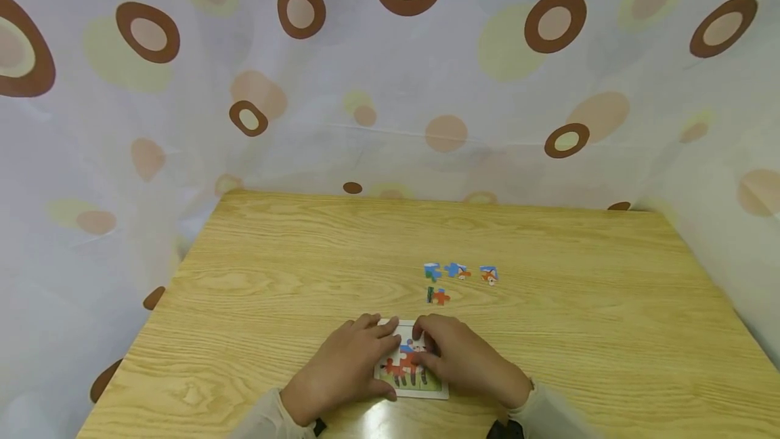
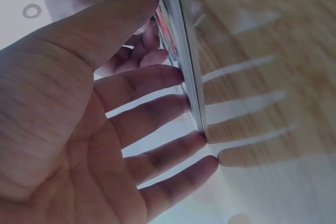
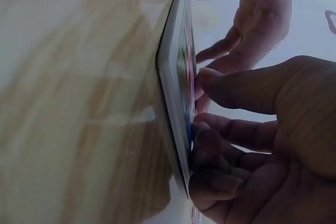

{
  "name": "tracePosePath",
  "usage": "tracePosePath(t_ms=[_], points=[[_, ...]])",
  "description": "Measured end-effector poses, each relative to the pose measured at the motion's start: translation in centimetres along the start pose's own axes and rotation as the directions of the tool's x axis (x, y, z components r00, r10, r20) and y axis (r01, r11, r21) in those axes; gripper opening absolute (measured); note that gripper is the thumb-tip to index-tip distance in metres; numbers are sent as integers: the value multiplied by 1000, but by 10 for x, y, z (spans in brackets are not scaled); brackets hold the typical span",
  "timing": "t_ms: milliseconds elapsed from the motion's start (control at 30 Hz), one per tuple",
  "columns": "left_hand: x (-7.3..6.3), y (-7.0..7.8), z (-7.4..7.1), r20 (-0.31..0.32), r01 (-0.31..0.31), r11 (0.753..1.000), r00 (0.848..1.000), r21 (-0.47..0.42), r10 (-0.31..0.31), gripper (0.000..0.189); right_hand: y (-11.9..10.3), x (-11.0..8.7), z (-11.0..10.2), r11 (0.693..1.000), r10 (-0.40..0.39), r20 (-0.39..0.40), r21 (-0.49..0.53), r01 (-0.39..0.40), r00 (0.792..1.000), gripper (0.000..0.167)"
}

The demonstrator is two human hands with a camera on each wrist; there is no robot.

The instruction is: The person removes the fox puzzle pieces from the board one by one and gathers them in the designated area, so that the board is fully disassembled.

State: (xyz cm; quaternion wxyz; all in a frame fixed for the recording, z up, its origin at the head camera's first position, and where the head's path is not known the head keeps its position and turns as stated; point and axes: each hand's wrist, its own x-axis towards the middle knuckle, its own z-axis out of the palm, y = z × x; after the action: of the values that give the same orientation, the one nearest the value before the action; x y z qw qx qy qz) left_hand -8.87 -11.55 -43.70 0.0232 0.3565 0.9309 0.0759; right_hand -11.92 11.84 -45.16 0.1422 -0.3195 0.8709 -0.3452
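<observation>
A small white-framed jigsaw board (image 1: 429, 395) lies near the table's front side, partly filled with a picture of an orange animal on grass. My left hand (image 1: 350, 363) rests along its left side, fingers spread and fairly straight. In the left wrist view, those fingertips touch the board's edge (image 2: 190, 61) and the tabletop, with the thumb at the near corner. Over the board's upper right part, my right hand (image 1: 463, 354) has thumb and index finger curled around a puzzle piece (image 1: 418, 345). Its fingers partly hide that piece; the right wrist view shows fingertips right at the board's surface (image 3: 181, 64).
Beyond the board lie several loose puzzle pieces: a blue and green one (image 1: 431, 270), a blue and orange one (image 1: 458, 271), one with a fox face (image 1: 489, 274) and a red-orange one (image 1: 439, 297). A spotted curtain (image 1: 390, 154) surrounds the wooden table (image 1: 274, 276).
</observation>
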Motion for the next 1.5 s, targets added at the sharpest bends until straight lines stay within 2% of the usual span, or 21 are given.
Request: tracePosePath(t_ms=[133,267,600,1033,1200,1300,1500], points=[[1,0,0,2,9,1000,1000,-2,-9,76,-8,-2,4,996,-11,-1,-86,11,1000,22],[1,0,1,4,18,1000,1000,-7,-18,77,-12,-2,6,992,-20,-16,-121,18,1000,23],[0,-1,0,6,19,1000,1000,-12,-19,78,-16,-2,10,995,30,-45,-93,-35,999,24],[1,-4,5,-10,1,1000,1000,-14,-2,77,-17,-2,7,996,68,-11,-51,-69,998,29],[2,-3,4,-6,12,999,1000,-30,-12,78,-14,-2,3,998,55,-5,-41,-55,998,31],[2,-2,4,4,21,999,1000,-35,-20,80,-11,-2,1,999,40,1,-2,-40,999,31],[3,-3,4,16,27,999,1000,-46,-27,80,3,3,-5,984,-35,69,177,23,997,20]])
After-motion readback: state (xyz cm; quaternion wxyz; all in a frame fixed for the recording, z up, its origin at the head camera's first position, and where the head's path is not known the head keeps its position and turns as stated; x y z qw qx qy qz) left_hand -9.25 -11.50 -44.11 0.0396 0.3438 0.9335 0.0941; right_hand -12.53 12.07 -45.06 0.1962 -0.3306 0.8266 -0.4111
